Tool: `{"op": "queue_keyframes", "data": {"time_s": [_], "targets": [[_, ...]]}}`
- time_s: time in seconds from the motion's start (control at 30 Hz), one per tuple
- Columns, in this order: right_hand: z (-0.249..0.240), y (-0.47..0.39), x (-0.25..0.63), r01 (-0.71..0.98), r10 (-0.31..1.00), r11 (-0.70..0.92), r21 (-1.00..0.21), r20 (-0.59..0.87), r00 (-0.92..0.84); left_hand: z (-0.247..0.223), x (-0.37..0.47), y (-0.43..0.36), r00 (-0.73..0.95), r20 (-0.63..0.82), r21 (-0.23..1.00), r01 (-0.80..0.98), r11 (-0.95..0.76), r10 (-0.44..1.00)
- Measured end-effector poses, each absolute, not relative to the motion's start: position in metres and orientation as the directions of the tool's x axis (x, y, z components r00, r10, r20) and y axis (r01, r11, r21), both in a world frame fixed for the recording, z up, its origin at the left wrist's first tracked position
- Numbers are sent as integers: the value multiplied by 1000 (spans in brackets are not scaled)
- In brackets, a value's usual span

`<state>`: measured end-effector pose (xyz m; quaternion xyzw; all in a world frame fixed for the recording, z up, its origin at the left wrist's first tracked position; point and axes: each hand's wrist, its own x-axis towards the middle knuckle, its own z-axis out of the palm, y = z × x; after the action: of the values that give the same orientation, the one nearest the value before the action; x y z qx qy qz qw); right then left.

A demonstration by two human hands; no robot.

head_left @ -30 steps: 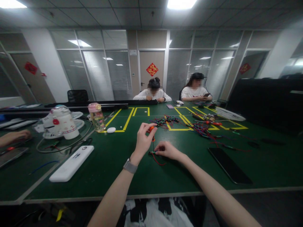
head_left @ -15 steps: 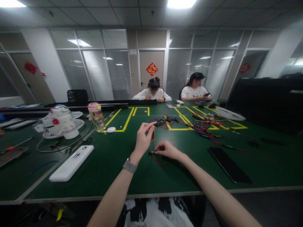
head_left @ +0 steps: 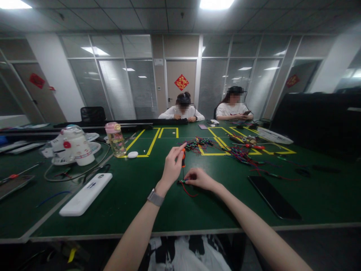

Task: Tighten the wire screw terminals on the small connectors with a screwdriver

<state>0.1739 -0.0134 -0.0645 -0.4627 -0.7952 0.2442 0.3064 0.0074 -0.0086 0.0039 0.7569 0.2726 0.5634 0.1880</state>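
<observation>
My left hand [head_left: 172,165] is closed at the top of a screwdriver [head_left: 183,159] with an orange and black handle. The screwdriver stands nearly upright, its thin shaft reaching down to a small green connector [head_left: 182,181] on the table. My right hand [head_left: 199,178] pinches the right end of this connector between thumb and fingertips, low over the tabletop. A red wire [head_left: 188,191] curls from the connector toward me. Whether the tip sits in a screw is too small to tell.
Beyond my hands lies a heap of wired green connectors [head_left: 199,143], with a second tangle of wires [head_left: 239,155] to its right. A black phone [head_left: 273,197] lies at right, a white power bank [head_left: 86,194] at left. A bottle [head_left: 115,140] stands farther back. Two people sit opposite.
The orange of the screwdriver handle shows more now, as the left fingers have shifted slightly around it. The right hand and connector stay in place.
</observation>
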Motion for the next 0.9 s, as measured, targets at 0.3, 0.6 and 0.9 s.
{"op": "queue_keyframes", "data": {"time_s": [0.3,0.6,0.9], "targets": [[-65,-13,174,594,888,447,-669,251,-385,4,8,-9,142,769,592,208,-778,623],[-64,-13,174,588,885,450,-672,249,-392,5,9,-11,251,752,602,116,-790,610],[-62,-16,173,588,888,446,-675,254,-382,5,8,-10,196,754,587,226,-778,626]]}}
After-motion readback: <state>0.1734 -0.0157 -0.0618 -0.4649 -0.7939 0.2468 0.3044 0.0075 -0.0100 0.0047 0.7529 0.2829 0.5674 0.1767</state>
